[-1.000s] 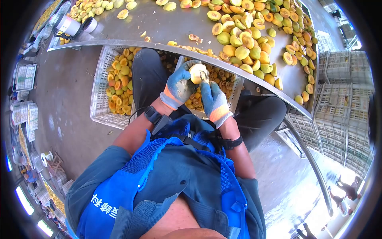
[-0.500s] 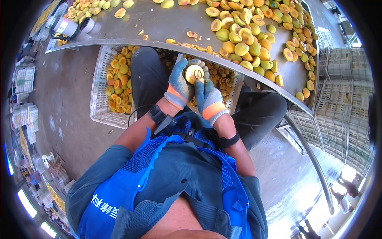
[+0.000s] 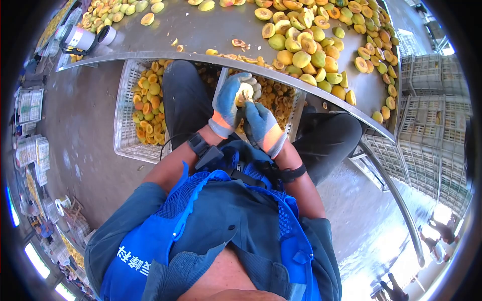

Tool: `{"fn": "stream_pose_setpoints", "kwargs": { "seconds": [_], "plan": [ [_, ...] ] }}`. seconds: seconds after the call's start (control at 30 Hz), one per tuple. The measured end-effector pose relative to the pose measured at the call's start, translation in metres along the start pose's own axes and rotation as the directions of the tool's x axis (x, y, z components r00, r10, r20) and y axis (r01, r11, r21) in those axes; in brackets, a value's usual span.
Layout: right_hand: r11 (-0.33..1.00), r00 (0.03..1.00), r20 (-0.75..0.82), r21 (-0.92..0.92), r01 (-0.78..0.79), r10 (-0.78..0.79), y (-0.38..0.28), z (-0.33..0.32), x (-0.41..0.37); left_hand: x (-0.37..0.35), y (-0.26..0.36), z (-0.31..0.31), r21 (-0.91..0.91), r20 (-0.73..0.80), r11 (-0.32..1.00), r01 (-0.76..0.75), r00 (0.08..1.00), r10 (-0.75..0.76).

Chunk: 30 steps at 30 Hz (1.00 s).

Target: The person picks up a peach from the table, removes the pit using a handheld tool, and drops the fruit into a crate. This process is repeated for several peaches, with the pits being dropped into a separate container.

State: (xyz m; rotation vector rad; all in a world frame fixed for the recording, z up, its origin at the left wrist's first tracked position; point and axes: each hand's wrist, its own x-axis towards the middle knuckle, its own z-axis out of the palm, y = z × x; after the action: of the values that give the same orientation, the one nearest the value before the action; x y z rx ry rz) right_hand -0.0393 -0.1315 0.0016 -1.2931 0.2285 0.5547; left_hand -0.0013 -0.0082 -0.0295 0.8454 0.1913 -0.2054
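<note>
A halved yellow peach (image 3: pixel 243 93) is gripped in my left hand (image 3: pixel 228 103), which wears a blue and grey glove with an orange band. My right hand (image 3: pixel 263 126), gloved the same way, is closed close against the fruit's lower right side. Its fingers pinch a small loop-ended pitting tool (image 3: pixel 246 97), mostly hidden by the fingers and the fruit. Both hands are above my lap, just in front of the metal table's edge. Below them, between my knees, is a crate of cut peach pieces (image 3: pixel 277 100).
The metal table (image 3: pixel 201 37) carries a heap of peach halves (image 3: pixel 314 50) on the right and more at the far left. A grey-white cylinder (image 3: pixel 80 37) lies at its left end. Beside my left leg stands a white crate (image 3: pixel 123 113) of halves. Stacked crates (image 3: pixel 427 120) rise at right.
The peach half has turned, so its cut face and the dark loop on it show less. My right hand has tilted inward; my left hand still holds the fruit.
</note>
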Motion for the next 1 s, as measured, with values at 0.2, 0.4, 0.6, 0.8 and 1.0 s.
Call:
{"fn": "stream_pose_setpoints", "kwargs": {
  "seconds": [0.2, 0.4, 0.6, 0.8, 1.0],
  "plan": [
    [0.99, 0.987, 0.081, -0.008, -0.139, 0.139, -0.009, -0.006, -0.013, -0.005, 0.014, -0.011, -0.12, 0.022, 0.958, 0.261, 0.965, -0.26],
    [0.987, 0.976, 0.157, 0.029, -0.158, 0.151, -0.011, -0.003, -0.015, -0.008, 0.011, -0.001, -0.037, -0.133, 0.991, 0.131, 0.982, -0.135],
    [0.902, 0.995, 0.097, -0.431, 0.022, 0.023, -0.005, -0.005, -0.008, -0.011, -0.004, -0.003, 0.081, -0.165, 0.995, -0.059, 0.984, 0.072],
    [0.901, 0.988, 0.101, -0.428, -0.064, 0.118, 0.001, -0.015, -0.003, -0.008, 0.009, -0.006, 0.352, 0.006, 0.936, -0.014, 1.0, 0.012],
    [0.96, 0.977, 0.112, -0.239, -0.148, 0.179, -0.004, -0.015, -0.012, 0.005, 0.016, -0.022, 0.659, 0.385, 0.696, -0.285, 0.923, 0.014]
  ]
}}
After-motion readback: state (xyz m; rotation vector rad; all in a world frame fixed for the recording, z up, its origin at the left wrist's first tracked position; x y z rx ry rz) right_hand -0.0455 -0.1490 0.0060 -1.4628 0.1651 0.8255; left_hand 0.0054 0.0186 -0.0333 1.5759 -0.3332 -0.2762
